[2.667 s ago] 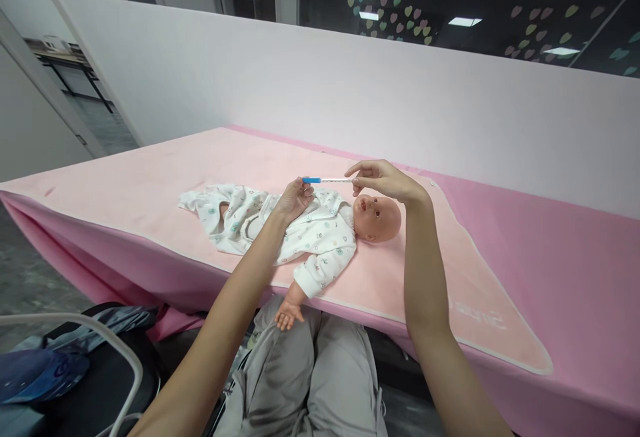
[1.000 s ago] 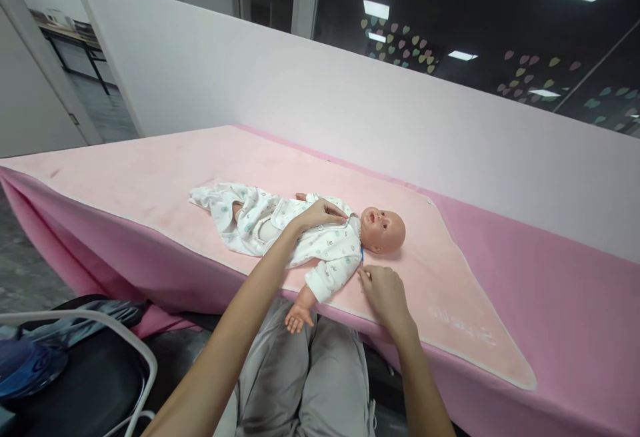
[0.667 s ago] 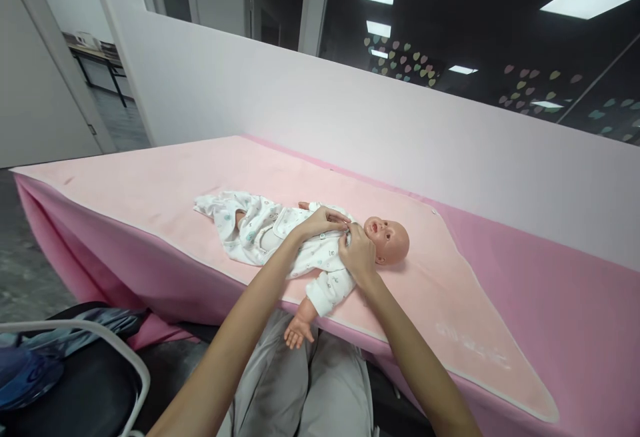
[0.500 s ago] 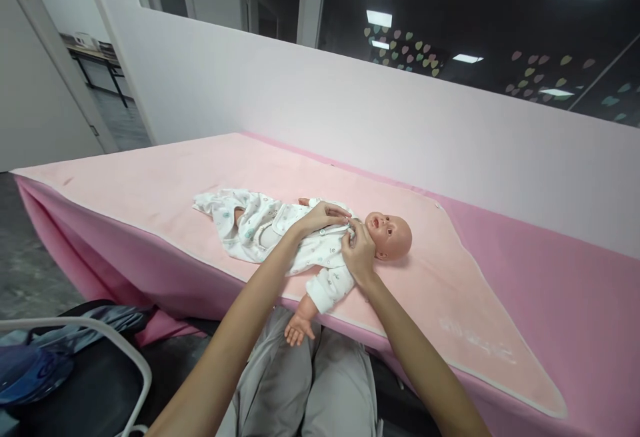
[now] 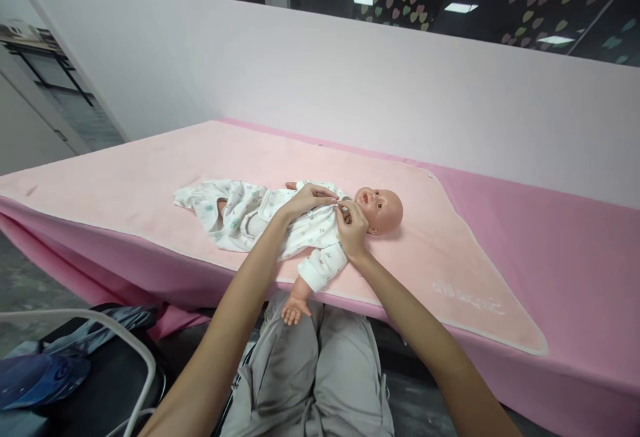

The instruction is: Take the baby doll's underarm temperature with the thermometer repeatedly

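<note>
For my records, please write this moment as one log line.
left hand: at outfit collar; right hand: at outfit collar; doll: face-up on mat

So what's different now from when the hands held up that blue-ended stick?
The left hand and right hand came down to the printed top of the baby doll, and their fingers now meet there. They no longer hold the stick, probably a thermometer, between them; it's out of sight. Whether they pinch the cloth, I can't tell. The doll still lies on its back on the peach mat.
</note>
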A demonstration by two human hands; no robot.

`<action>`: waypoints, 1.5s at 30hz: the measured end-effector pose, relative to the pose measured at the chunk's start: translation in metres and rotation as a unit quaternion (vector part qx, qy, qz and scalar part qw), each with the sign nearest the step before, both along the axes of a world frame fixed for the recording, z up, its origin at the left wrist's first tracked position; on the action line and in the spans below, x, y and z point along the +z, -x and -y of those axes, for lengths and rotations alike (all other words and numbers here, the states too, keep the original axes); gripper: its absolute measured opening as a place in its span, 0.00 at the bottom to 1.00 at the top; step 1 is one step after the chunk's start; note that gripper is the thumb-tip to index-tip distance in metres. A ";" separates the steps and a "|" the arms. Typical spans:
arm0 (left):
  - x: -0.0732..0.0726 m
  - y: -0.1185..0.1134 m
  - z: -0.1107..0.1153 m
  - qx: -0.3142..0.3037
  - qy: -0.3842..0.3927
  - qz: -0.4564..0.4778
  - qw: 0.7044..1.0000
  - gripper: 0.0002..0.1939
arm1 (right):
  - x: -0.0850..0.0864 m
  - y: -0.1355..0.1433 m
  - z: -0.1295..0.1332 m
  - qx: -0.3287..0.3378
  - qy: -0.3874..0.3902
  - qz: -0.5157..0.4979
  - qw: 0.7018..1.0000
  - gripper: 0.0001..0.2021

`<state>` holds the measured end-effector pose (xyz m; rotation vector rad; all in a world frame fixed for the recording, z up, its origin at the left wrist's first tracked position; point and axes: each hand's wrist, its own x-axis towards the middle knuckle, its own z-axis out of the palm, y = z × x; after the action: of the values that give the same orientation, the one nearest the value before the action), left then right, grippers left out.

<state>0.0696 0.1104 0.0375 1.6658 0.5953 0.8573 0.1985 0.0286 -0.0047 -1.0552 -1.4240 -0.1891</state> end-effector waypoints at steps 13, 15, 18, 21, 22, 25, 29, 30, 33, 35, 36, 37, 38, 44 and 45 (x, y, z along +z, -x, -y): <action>0.006 0.003 0.008 -0.007 -0.010 -0.021 1.000 0.16 | 0.001 0.000 0.000 0.028 0.001 0.020 0.999 0.06; 0.007 0.003 0.007 -0.013 0.003 -0.023 1.000 0.16 | 0.001 0.000 0.000 0.034 0.004 0.025 0.999 0.06; 0.009 0.002 0.008 -0.006 0.005 -0.031 0.999 0.15 | 0.002 0.000 -0.001 0.035 -0.001 0.034 0.999 0.06; 0.011 0.001 0.009 -0.001 -0.019 -0.030 0.999 0.15 | 0.003 0.000 -0.001 0.039 -0.005 0.042 0.998 0.06; 0.012 0.001 0.010 -0.002 -0.026 -0.028 0.999 0.15 | 0.003 0.000 -0.001 0.041 -0.006 0.043 0.998 0.06; 0.013 0.003 0.012 -0.005 -0.033 -0.024 0.999 0.15 | 0.003 0.000 0.000 0.039 -0.001 0.035 0.999 0.07; 0.014 0.007 0.013 -0.021 -0.051 -0.036 0.998 0.15 | 0.002 0.000 0.000 0.019 0.003 0.019 1.000 0.06; 0.014 0.008 0.013 -0.027 -0.055 -0.041 0.997 0.16 | 0.002 0.000 0.000 0.014 0.004 0.017 1.000 0.06; 0.013 0.009 0.010 -0.036 -0.059 -0.052 0.996 0.20 | 0.001 0.000 -0.001 0.001 0.009 0.015 1.000 0.06; 0.011 0.009 0.007 -0.040 -0.061 -0.058 0.996 0.21 | 0.000 0.000 -0.002 -0.004 0.011 0.014 1.000 0.07; 0.010 0.008 0.005 -0.042 -0.064 -0.059 0.995 0.20 | 0.000 0.000 -0.002 -0.004 0.012 0.014 1.000 0.07; 0.009 0.008 0.004 -0.044 -0.067 -0.058 0.995 0.19 | 0.000 0.000 -0.003 -0.002 0.014 0.015 1.000 0.07; 0.008 0.008 0.003 -0.048 -0.071 -0.059 0.995 0.18 | 0.000 0.000 -0.002 0.001 0.016 0.017 1.000 0.07; 0.009 0.009 0.004 -0.056 -0.087 -0.070 0.992 0.15 | 0.000 0.001 -0.001 0.009 0.022 0.033 0.999 0.08; 0.010 0.009 0.004 -0.053 -0.087 -0.069 0.992 0.14 | 0.001 0.001 -0.001 0.010 0.022 0.037 0.999 0.09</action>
<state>0.0608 0.1060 0.0475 1.9091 0.5343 0.7375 0.1975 0.0292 -0.0042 -1.0790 -1.5103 -0.1844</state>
